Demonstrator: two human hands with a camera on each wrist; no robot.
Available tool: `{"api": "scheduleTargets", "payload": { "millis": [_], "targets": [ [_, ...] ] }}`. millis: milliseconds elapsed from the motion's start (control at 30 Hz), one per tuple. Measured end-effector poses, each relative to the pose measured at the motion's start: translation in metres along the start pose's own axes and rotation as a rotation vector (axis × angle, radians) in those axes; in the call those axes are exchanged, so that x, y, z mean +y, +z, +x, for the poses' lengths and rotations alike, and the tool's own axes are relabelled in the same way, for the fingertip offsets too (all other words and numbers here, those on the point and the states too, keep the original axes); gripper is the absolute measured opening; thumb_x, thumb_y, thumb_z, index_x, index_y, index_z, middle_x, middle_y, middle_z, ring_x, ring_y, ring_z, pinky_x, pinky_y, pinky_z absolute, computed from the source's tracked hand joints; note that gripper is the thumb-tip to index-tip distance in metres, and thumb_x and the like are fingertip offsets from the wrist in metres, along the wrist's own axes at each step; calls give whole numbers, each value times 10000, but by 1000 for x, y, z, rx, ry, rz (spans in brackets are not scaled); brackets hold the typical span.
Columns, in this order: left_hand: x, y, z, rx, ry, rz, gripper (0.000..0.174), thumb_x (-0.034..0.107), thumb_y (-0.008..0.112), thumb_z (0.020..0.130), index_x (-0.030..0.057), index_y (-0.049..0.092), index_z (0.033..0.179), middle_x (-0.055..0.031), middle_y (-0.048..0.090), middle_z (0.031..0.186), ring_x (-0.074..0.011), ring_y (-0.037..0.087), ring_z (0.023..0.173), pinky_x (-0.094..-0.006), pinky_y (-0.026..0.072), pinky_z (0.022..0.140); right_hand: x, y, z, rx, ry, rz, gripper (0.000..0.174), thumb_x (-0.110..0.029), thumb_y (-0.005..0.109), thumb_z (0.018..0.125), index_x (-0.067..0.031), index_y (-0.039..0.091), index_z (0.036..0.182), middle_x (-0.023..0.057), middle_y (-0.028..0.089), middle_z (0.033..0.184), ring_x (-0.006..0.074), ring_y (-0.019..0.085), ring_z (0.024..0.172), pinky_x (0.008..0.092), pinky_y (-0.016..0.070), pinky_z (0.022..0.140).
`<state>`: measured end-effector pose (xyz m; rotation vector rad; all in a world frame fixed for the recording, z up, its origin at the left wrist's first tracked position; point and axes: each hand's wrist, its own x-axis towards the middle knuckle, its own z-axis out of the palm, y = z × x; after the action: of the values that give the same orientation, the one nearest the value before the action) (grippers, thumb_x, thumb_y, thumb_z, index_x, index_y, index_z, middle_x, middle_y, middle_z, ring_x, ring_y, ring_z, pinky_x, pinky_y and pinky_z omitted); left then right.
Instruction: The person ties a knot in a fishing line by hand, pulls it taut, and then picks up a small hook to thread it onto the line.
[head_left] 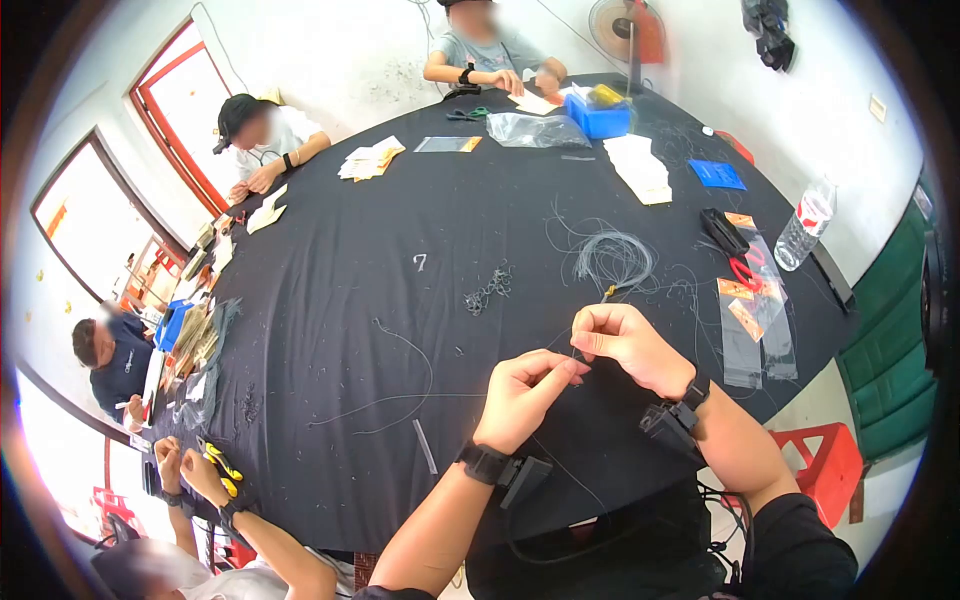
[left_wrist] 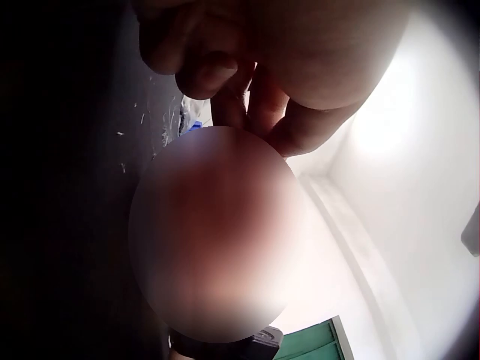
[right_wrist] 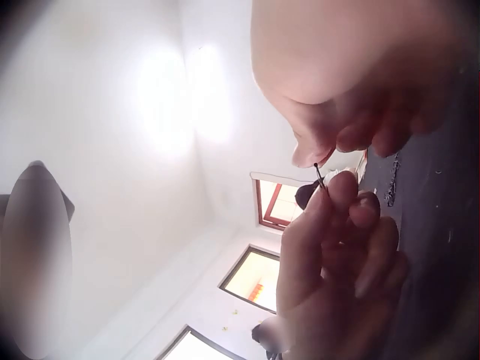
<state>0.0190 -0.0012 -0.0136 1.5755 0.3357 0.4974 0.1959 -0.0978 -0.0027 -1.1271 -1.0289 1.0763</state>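
In front of the person, both hands meet over the black-covered table. The left hand (head_left: pixel 528 395) pinches a thin dark line between thumb and forefinger. From this hand a length of thin line (head_left: pixel 432 365) trails left across the cloth in a loose loop. Close against it, the right hand (head_left: pixel 632 345) has thumb and forefinger pinched at the same spot. In the right wrist view a short dark line end (right_wrist: pixel 319 175) with a knob-like tip stands out of the left fingertips, at the right fingertips. A blurred patch hides much of the left wrist view.
Beyond the right hand lies a coil of grey line (head_left: pixel 612 258), with a small heap of dark short pieces (head_left: pixel 488 290) to its left. Clear plastic bags (head_left: pixel 742 350), red-handled scissors (head_left: pixel 745 272) and a water bottle (head_left: pixel 805 225) are at the right. Other people sit around the table.
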Motion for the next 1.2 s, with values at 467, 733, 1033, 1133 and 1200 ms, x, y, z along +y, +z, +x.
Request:
{"api": "scheduleTargets", "payload": {
  "millis": [467,733,1033,1133,1200],
  "targets": [
    [5,5,-2,38,-28,-200,211,182,594,947,49,759,939,10,705,817,0,419,602,-195,301,535,0,0,0,154,-92,-212,160,-224,702,931,-69,668,915,-59,588,815,11,508,739,190,402,658],
    [3,6,-1,62,-24,-220,208,186,602,948,45,754,941,5,707,815,-2,436,607,-191,305,538,-15,6,-2,-1,-296,-418,159,-227,729,893,-89,709,969,-33,606,898,73,559,807,232,419,698],
    [2,6,0,56,-2,-196,218,190,597,953,35,751,970,-6,710,824,-5,417,597,-191,310,542,-8,0,-1,12,-296,-401,109,-149,730,882,-51,689,858,-12,601,883,85,552,775,245,427,672],
    [3,6,-1,44,-9,-189,242,189,570,967,23,744,989,-18,709,835,-8,391,583,-193,309,541,-5,2,0,59,-300,-389,119,-140,717,892,-42,674,840,-10,589,864,78,534,749,244,428,667],
    [3,5,-1,39,-21,-176,260,189,548,978,14,739,1004,-26,708,845,-10,377,575,-194,309,541,-4,3,0,94,-299,-383,126,-141,713,895,-40,668,836,-8,582,857,76,525,738,241,426,665]
  ]
}}
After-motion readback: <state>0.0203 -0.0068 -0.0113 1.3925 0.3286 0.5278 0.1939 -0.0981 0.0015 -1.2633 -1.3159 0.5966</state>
